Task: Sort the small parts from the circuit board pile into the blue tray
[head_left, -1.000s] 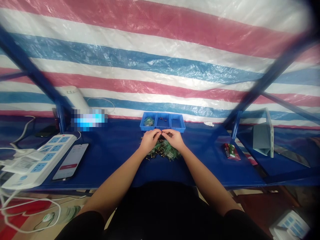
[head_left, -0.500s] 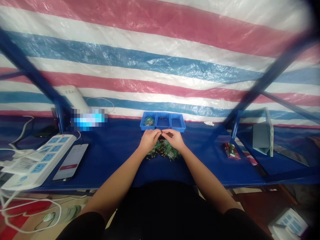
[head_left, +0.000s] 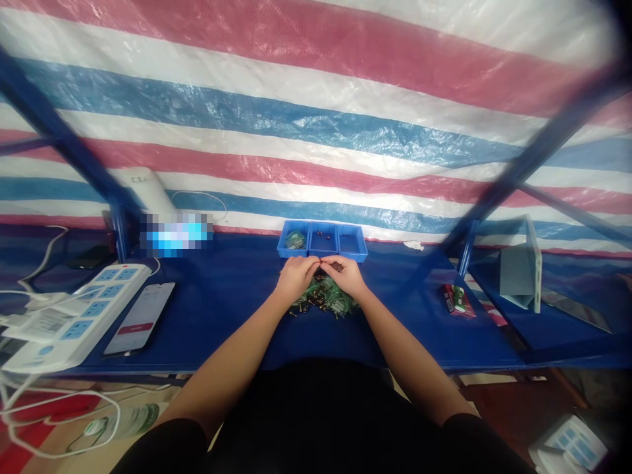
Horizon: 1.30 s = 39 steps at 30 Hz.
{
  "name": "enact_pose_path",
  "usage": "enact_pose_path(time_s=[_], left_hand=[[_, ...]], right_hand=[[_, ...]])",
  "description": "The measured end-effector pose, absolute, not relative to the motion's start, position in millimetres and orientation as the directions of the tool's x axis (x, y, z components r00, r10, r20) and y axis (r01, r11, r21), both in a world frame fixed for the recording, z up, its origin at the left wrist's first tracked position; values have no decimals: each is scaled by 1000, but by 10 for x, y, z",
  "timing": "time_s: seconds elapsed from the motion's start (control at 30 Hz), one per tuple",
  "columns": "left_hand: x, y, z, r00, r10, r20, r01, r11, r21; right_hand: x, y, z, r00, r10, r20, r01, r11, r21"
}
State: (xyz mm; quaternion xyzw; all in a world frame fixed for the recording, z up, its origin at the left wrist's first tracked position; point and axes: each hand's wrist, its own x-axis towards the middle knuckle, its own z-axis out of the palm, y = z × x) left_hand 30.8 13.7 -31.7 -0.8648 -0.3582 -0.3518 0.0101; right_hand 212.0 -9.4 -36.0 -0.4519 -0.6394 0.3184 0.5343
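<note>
My left hand [head_left: 295,276] and my right hand [head_left: 348,276] meet fingertip to fingertip in the middle of the blue table. Both are closed in a pinch around something tiny and dark, too small to name. Beneath and between them lies a pile of small parts [head_left: 328,299], with clear greenish plastic pieces and dark, brass-coloured bits mixed together. Just beyond my fingers stands a blue tray [head_left: 322,252] with three compartments. Greenish pieces [head_left: 295,239] lie in its left compartment and a few small dark parts [head_left: 323,236] in the middle one.
On the left are a white power strip [head_left: 81,316] with cables and a phone [head_left: 141,319]. A small red box [head_left: 458,300] sits to the right, near a tablet-like stand [head_left: 523,270]. Blue metal posts [head_left: 464,253] rise on both sides before a striped sheet [head_left: 316,131].
My hands stay joined at nearly the same spot, with only a slight shift of the fingertips. The view has moved very little.
</note>
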Motion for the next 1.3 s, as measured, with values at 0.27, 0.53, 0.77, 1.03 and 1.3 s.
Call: enact_pose_path(time_s=[0.27,0.53,0.77,1.03,1.3], left_hand=[[329,118,-320,488,623,611,624,-739,255],[325,134,-332,475,619,625,621,-739,261],[319,138,-331,482,625,614,632,-733,250],[325,147,-343,469,632,617,631,-729,267],[319,152,-361,444,631,635,629,-725,280]], right_hand=[[2103,-82,-372,-2,921,390,248,378,-892],[2109,-82,-359,-17,917,398,261,388,-884],[2108,-95,-344,-12,916,401,257,390,-884],[2112,-97,-322,-7,921,390,273,377,-885],[2122,-79,-349,-2,930,368,268,355,-896]])
